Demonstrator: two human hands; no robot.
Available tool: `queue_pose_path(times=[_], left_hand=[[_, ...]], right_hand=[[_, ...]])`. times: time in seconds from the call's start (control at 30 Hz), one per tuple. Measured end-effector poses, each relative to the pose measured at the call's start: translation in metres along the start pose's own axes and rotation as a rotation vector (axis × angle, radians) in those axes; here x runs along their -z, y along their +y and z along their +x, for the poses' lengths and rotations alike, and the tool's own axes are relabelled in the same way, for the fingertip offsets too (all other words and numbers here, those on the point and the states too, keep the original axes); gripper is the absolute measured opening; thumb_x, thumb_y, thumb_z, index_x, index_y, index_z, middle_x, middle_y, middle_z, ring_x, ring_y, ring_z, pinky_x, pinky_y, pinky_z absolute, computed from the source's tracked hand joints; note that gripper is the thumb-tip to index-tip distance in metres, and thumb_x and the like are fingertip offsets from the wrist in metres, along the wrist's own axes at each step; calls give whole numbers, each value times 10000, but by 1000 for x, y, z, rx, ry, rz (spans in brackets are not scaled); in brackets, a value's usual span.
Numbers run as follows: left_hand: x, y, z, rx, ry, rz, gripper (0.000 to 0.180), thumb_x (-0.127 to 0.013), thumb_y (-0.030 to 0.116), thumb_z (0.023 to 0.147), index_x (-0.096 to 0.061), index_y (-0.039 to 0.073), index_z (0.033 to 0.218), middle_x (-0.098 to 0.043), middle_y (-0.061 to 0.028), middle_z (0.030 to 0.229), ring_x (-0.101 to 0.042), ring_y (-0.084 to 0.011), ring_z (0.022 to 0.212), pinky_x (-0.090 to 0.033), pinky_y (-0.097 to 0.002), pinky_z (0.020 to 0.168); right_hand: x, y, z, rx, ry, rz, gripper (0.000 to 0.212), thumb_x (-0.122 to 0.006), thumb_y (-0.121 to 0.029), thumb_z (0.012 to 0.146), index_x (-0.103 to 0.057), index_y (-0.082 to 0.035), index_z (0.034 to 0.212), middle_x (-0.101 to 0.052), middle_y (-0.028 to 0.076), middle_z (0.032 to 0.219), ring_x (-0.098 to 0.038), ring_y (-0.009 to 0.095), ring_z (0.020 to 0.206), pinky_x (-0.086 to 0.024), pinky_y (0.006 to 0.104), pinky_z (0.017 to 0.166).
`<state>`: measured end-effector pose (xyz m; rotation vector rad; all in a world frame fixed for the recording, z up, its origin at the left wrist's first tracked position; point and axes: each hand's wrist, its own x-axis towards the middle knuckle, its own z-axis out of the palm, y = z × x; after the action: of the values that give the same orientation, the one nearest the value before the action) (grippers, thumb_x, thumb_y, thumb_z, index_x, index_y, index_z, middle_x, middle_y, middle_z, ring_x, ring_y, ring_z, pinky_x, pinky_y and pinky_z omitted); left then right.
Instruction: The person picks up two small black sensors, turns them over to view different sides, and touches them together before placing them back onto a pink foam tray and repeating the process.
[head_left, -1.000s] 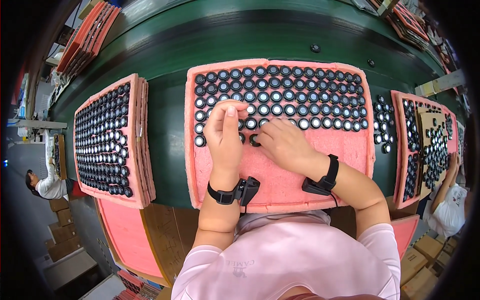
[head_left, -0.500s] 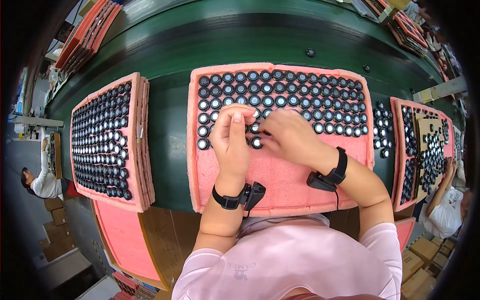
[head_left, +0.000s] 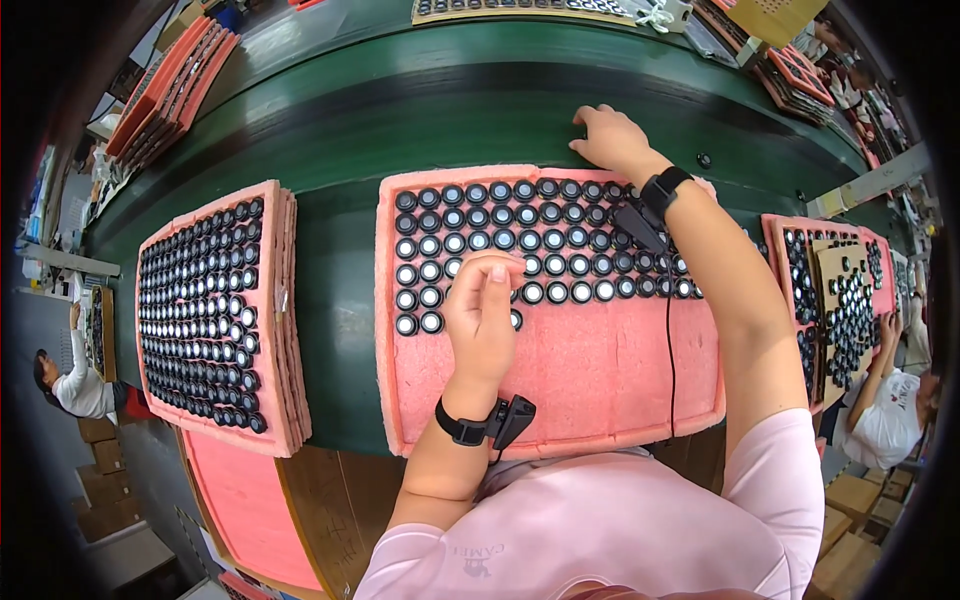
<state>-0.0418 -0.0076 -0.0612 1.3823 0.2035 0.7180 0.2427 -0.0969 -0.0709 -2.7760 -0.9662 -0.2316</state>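
A pink foam tray [head_left: 600, 380] lies in front of me, its far rows filled with small round black parts [head_left: 479, 240] that have pale, shiny centres. Over the left half of these rows, my left hand [head_left: 480, 320] is closed, thumb against curled fingers; what it holds, if anything, is hidden. My right hand [head_left: 615, 138] stretches past the tray's far edge to the green belt [head_left: 400, 130]. Its thumb and forefinger are apart, and whatever lies under the palm is hidden. Both wrists wear black straps with a small device, and a cable hangs from the right one.
A stack of filled pink trays [head_left: 270, 330] stands at left. More trays [head_left: 785, 250] with black parts and a brown board are at right, beside a co-worker [head_left: 885, 420]. One loose round part [head_left: 704, 160] lies on the belt. A filled board [head_left: 520, 10] is at the far edge.
My right hand has left the rows and reached forward to the belt, over where a loose round part lay. My left hand stays closed over the tray. The view has tilted up slightly.
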Motion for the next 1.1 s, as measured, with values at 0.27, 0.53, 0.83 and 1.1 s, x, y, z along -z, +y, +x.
queue_pose_path(times=[0.27,0.53,0.83,1.1], left_hand=[[-1,-13,4,26,26,-40,123,-520,69,962,-601,-1,900,-615,-61,968,-548,-99,772,-464,-238,709],[-16,-14,5,32,178,48,180,-668,-18,833,-627,-16,1009,-590,-44,992,-567,-107,840,-480,-241,738],[-7,-12,-1,29,-48,206,280,-645,-21,874,-637,-22,1155,-564,-49,1060,-590,-91,818,-508,-211,701],[-13,-17,-1,31,-66,183,340,-656,-16,869,-616,-9,1206,-568,-56,1031,-584,-83,787,-511,-201,664]], right_hand=[[7,-17,-1,89,-258,549,312,-705,-254,793,-655,-25,1000,-697,157,933,-677,260,855,-533,359,748],[74,-93,-107,224,-649,965,330,-728,-258,850,-558,-13,993,-630,40,778,-581,64,678,-460,234,555],[51,15,-57,124,-205,434,252,-711,-211,819,-634,-39,987,-654,106,894,-642,241,795,-521,338,718],[7,149,-23,-49,-132,-91,318,-635,-84,790,-638,-35,1105,-638,178,1079,-609,352,1020,-493,397,875]])
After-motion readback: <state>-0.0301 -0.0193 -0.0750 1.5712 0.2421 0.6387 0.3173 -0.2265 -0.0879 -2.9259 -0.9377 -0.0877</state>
